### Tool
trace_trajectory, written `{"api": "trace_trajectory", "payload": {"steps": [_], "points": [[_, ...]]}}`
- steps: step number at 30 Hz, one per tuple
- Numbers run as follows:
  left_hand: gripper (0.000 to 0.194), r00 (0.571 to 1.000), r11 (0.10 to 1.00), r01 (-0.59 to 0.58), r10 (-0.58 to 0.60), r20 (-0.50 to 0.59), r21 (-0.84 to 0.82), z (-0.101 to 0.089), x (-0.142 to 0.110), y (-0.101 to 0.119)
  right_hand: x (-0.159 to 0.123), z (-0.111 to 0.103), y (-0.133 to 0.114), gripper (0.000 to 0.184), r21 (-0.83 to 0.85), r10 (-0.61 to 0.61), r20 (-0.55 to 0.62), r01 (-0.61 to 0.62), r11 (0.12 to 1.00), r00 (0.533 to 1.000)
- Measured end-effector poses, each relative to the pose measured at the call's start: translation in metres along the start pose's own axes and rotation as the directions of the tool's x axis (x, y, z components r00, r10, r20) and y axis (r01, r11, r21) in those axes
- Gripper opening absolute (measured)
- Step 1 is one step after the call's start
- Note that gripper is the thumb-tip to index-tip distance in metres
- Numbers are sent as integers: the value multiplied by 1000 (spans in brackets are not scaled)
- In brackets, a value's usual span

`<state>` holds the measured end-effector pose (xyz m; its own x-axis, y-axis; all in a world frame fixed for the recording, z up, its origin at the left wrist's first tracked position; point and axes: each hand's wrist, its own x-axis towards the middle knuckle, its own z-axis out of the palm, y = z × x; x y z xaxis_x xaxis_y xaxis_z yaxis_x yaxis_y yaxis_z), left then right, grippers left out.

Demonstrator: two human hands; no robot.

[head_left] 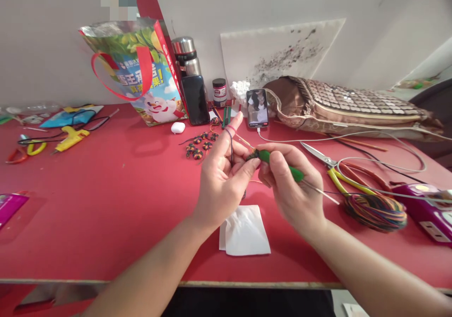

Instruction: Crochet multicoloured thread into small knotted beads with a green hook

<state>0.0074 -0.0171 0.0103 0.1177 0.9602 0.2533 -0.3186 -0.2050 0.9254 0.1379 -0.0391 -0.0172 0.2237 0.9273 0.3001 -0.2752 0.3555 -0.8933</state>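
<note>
Both hands meet above the red table (106,199). My left hand (222,171) pinches a small multicoloured crocheted piece (252,156) between thumb and fingers, its index finger raised with dark thread looped round it. My right hand (289,185) grips a green-handled crochet hook (282,165) whose tip is at that piece. A thin thread runs from the hands toward a ball of multicoloured yarn (376,211) at the right. Several finished small crocheted pieces (199,145) lie on the table beyond my left hand.
A white tissue (245,230) lies under the hands. Yellow-handled scissors (332,166), a purple device (429,211) and cables are at right. Behind stand a lit phone (257,108), a dark phone (195,100), a gift bag (141,67), a flask (186,55). A yellow glue gun (70,138) lies left.
</note>
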Motion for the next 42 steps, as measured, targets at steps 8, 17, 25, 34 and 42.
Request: {"api": "trace_trajectory", "payload": {"steps": [8,17,25,34,42], "points": [[71,968,916,250,-242,65,-315,-9,9,-7,4,7,3,23,303,210,75,-223,927,975],[59,966,918,252,-218,141,-306,-17,13,2,21,-1,-2,25,467,400,335,-519,716,853],[47,967,950,209,-164,197,-231,-16,11,10,25,-12,2,36,421,394,447,-577,700,803],[58,972,977,167,-140,186,-135,-19,9,11,27,-17,1,32,405,379,487,-588,700,787],[63,955,984,152,-121,271,-97,-22,11,14,30,-19,-1,34,379,393,451,-571,728,801]]}}
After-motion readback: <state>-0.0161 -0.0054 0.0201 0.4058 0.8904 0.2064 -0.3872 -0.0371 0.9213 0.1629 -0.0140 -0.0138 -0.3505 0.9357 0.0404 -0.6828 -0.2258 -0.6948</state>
